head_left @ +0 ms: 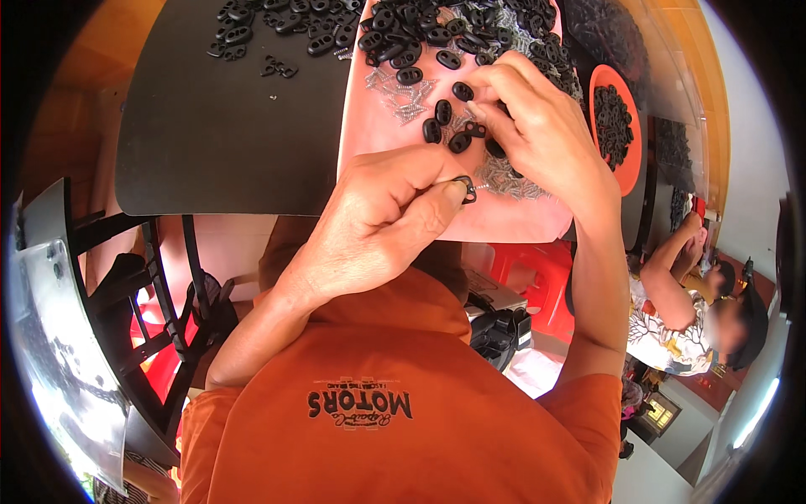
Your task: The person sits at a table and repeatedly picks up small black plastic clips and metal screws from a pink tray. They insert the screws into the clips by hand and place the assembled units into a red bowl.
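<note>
My left hand [369, 214] is closed, pinching a small black two-holed cord lock plunger [469, 195] between thumb and forefinger. A thin metal spring [483, 186] shows beside that piece; I cannot tell whether it is attached. Above and to the right, my right hand [537, 113] grips an oval black cord lock shell [462, 91] with its fingertips. Under both hands lies a pink sheet [495, 227]. Several loose oval shells [431, 130] and a pile of springs [504, 178] lie on it, partly hidden by my right hand.
Farther up the pink sheet is a heap of black cord lock parts [411, 34] with more springs [401, 97]. Other parts lie on the black table [227, 143]. An orange-red bowl [630, 176] of black pieces stands at right. Beyond, a person [680, 315] sits near a red stool [550, 281].
</note>
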Motion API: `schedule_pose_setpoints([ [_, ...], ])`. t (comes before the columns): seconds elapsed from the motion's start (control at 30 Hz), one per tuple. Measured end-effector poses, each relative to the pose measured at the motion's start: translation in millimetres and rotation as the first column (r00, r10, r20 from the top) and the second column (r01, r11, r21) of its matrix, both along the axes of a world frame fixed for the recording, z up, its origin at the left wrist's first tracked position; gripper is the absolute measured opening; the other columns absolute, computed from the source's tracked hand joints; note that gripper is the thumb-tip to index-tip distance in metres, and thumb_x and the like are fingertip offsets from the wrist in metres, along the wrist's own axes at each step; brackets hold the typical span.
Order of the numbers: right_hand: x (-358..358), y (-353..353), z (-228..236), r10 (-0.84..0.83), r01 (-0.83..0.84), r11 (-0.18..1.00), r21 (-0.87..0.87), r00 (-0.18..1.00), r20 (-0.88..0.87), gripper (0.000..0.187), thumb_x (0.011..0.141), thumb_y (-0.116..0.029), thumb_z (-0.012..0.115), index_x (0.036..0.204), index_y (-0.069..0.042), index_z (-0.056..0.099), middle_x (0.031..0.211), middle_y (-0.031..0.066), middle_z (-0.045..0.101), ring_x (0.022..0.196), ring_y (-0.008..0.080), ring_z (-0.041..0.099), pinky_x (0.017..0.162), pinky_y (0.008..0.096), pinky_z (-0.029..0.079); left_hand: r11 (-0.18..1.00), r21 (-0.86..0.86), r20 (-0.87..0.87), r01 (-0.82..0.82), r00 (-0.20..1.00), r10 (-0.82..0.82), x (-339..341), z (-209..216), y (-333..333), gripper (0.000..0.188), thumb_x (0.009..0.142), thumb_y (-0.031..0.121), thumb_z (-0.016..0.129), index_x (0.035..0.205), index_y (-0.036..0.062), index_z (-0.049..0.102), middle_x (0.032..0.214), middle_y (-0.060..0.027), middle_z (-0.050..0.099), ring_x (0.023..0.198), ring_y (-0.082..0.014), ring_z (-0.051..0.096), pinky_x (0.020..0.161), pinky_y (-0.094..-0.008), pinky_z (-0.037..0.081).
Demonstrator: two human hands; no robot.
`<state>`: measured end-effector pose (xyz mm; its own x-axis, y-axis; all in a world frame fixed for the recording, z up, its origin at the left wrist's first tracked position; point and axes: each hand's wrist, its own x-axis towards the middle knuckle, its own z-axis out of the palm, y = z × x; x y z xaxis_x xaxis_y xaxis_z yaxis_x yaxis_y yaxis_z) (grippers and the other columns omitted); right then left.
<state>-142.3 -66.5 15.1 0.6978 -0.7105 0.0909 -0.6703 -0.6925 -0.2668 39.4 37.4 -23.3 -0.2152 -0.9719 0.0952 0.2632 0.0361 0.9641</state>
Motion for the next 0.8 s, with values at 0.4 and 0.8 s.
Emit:
schedule_pose_setpoints([
  [0.4,8.8,-1.0,-5.5,0.07,-0.09,0.986,-0.141,0.988,-0.138,0.013,0.084,-0.011,0.063,0.097,-0.011,0.059,0.087,0.0079,0.055,0.072,0.0334,0.059,0.057,0.0431,0.046,1.0,0.003,0.003,-0.028,1.0,0.028,-2.4,-0.9,1.8,0.01,0.091,0.002,0.053,0.083,-0.002,0.057,0.063,0.0015,0.046,0.056,-0.0045,0.039,0.049,-0.0233,0.034],
  [0.8,12.8,14.7,12.8,-0.145,-0.056,0.895,0.443,0.902,0.407,0.01,0.088,0.0,0.056,0.098,0.0,0.058,0.079,0.008,0.06,0.066,0.0132,0.057,0.063,0.0267,0.047,0.998,0.054,-0.068,-0.044,0.997,0.048,-2.7,-1.0,5.3,0.015,0.093,0.011,0.054,0.085,-0.0006,0.059,0.068,0.0029,0.049,0.061,-0.0037,0.041,0.052,-0.0204,0.034],
])
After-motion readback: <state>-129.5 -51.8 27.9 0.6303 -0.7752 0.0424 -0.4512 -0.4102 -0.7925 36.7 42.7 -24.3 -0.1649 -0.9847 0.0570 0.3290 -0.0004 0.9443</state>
